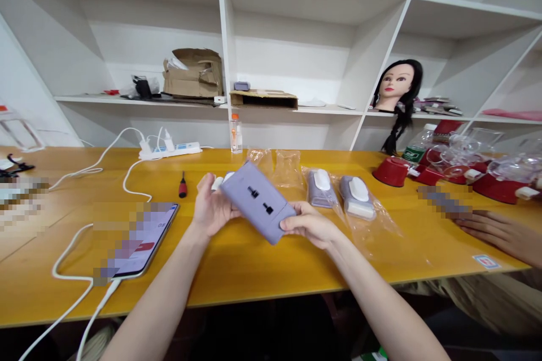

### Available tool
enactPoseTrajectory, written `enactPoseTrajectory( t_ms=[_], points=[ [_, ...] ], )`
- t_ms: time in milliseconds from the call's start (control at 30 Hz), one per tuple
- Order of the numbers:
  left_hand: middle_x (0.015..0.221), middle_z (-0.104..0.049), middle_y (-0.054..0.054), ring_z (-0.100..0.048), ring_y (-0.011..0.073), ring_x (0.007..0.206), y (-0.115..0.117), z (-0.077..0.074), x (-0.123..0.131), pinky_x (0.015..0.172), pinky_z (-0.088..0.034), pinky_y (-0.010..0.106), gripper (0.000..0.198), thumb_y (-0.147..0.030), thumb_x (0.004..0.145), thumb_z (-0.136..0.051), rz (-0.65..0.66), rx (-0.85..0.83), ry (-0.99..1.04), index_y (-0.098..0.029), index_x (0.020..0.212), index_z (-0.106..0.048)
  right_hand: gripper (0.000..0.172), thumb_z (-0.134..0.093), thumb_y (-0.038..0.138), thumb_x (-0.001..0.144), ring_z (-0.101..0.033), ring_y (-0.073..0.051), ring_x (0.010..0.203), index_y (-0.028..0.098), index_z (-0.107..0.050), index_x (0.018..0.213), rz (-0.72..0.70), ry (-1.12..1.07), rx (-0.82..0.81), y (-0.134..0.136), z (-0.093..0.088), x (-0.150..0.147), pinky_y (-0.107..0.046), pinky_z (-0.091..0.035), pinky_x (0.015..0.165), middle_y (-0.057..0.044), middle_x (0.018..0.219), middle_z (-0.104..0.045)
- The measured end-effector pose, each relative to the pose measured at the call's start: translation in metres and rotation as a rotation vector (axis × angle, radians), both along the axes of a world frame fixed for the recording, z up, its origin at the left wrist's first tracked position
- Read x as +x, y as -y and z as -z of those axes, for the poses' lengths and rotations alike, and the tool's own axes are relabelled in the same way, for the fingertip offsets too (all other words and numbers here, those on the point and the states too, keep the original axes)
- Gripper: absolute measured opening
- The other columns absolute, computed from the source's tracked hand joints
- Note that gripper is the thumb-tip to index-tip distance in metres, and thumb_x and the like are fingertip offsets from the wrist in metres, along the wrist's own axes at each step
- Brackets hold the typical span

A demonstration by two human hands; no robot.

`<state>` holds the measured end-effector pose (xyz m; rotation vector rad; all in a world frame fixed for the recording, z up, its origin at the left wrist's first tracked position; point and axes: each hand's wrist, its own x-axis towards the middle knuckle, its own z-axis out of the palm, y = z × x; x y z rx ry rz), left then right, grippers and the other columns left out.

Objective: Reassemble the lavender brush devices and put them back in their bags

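A flat purple rectangular case [257, 200] with two small dark slots in its face is held tilted above the yellow table [254, 265]. My left hand [212, 208] grips its upper left end, fingers curled behind it. My right hand [308, 224] pinches its lower right corner. Both hands are closed on the case. Two similar purple devices with white parts lie in clear bags [322, 187] [358, 196] just right of my hands.
A phone [141, 239] on a white cable lies at left, beside a small red-handled screwdriver [182, 186] and a power strip [170, 150]. Empty clear bags [288, 166] lie behind. Red bowls with clear lids [393, 170] stand at right. Another person's hand [502, 232] rests at the right edge. A mannequin head [398, 87] sits on the shelf.
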<state>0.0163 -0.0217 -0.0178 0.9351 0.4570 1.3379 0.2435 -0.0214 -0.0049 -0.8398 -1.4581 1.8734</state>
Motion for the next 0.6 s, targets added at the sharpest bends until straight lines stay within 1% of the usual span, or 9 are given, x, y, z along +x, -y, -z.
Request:
enactPoseTrajectory(
  t_ms=[67, 133, 167, 200, 267, 333, 400, 467, 600],
  points=[
    [0.089, -0.065, 0.007, -0.061, 0.0206, 0.068, 0.003, -0.001, 0.009, 0.062, -0.048, 0.035, 0.067, -0.073, 0.071, -0.037, 0.020, 0.017, 0.062, -0.025, 0.115, -0.053, 0.030, -0.075, 0.019, 0.054, -0.056, -0.008, 0.055, 0.013, -0.064, 0.082, 0.070, -0.098, 0.046, 0.000, 0.004, -0.010, -0.021, -0.045, 0.056, 0.000, 0.069, -0.065],
    [0.102, -0.063, 0.008, -0.062, 0.0207, 0.076, 0.005, 0.002, 0.024, 0.067, -0.049, 0.035, 0.070, -0.072, 0.069, -0.042, -0.031, 0.080, 0.039, -0.025, 0.120, -0.049, 0.039, -0.076, 0.016, 0.052, -0.061, -0.011, 0.068, 0.015, -0.064, 0.090, 0.171, -0.146, 0.119, -0.001, 0.010, -0.024, -0.023, -0.048, 0.064, -0.002, 0.082, -0.068],
    [0.105, -0.062, 0.008, -0.061, 0.0209, 0.082, 0.005, 0.004, 0.031, 0.072, -0.049, 0.034, 0.066, -0.067, 0.069, -0.049, -0.099, 0.101, 0.005, -0.025, 0.120, -0.049, 0.042, -0.075, 0.015, 0.052, -0.062, -0.013, 0.074, 0.015, -0.063, 0.092, 0.206, -0.137, 0.163, -0.001, 0.012, -0.032, -0.024, -0.049, 0.068, -0.003, 0.087, -0.068],
    [0.106, -0.062, 0.006, -0.060, 0.0199, 0.087, 0.005, 0.007, 0.038, 0.076, -0.048, 0.032, 0.058, -0.057, 0.071, -0.057, -0.232, 0.124, -0.020, -0.025, 0.119, -0.050, 0.042, -0.075, 0.014, 0.051, -0.062, -0.013, 0.072, 0.016, -0.063, 0.092, 0.242, -0.093, 0.198, -0.001, 0.015, -0.039, -0.025, -0.049, 0.066, -0.003, 0.085, -0.068],
    [0.103, -0.062, 0.004, -0.059, 0.0176, 0.091, 0.004, 0.013, 0.047, 0.080, -0.047, 0.029, 0.047, -0.038, 0.071, -0.066, -0.427, 0.137, -0.037, -0.025, 0.114, -0.053, 0.037, -0.074, 0.016, 0.053, -0.058, -0.011, 0.055, 0.016, -0.061, 0.087, 0.265, 0.026, 0.200, -0.002, 0.020, -0.052, -0.023, -0.047, 0.052, 0.000, 0.074, -0.067],
    [0.099, -0.063, 0.002, -0.059, 0.0157, 0.090, 0.002, 0.017, 0.050, 0.081, -0.047, 0.028, 0.038, -0.031, 0.072, -0.066, -0.528, 0.138, -0.019, -0.024, 0.108, -0.056, 0.034, -0.073, 0.018, 0.053, -0.052, -0.009, 0.044, 0.016, -0.060, 0.084, 0.251, 0.092, 0.197, -0.004, 0.023, -0.060, -0.022, -0.041, 0.041, 0.001, 0.070, -0.065],
    [0.097, -0.063, 0.001, -0.059, 0.0148, 0.089, 0.000, 0.020, 0.050, 0.082, -0.047, 0.028, 0.032, -0.032, 0.075, -0.063, -0.567, 0.142, 0.013, -0.024, 0.105, -0.057, 0.035, -0.074, 0.021, 0.053, -0.048, -0.008, 0.042, 0.016, -0.060, 0.084, 0.231, 0.105, 0.224, -0.006, 0.024, -0.064, -0.021, -0.037, 0.036, 0.001, 0.071, -0.064],
    [0.099, -0.064, 0.001, -0.059, 0.0152, 0.092, -0.002, 0.021, 0.049, 0.085, -0.046, 0.029, 0.032, -0.034, 0.076, -0.061, -0.606, 0.148, 0.042, -0.025, 0.106, -0.057, 0.039, -0.076, 0.025, 0.052, -0.050, -0.008, 0.047, 0.017, -0.062, 0.087, 0.256, 0.116, 0.281, -0.007, 0.025, -0.065, -0.021, -0.038, 0.039, 0.002, 0.073, -0.065],
    [0.110, -0.061, 0.004, -0.055, 0.0183, 0.106, -0.005, 0.023, 0.051, 0.091, -0.043, 0.032, 0.036, -0.039, 0.076, -0.059, -0.678, 0.112, 0.034, -0.024, 0.109, -0.056, 0.045, -0.078, 0.030, 0.049, -0.060, -0.013, 0.067, 0.019, -0.063, 0.090, 0.425, 0.280, 0.436, -0.006, 0.024, -0.063, -0.022, -0.045, 0.057, 0.002, 0.079, -0.067]
  ],
)
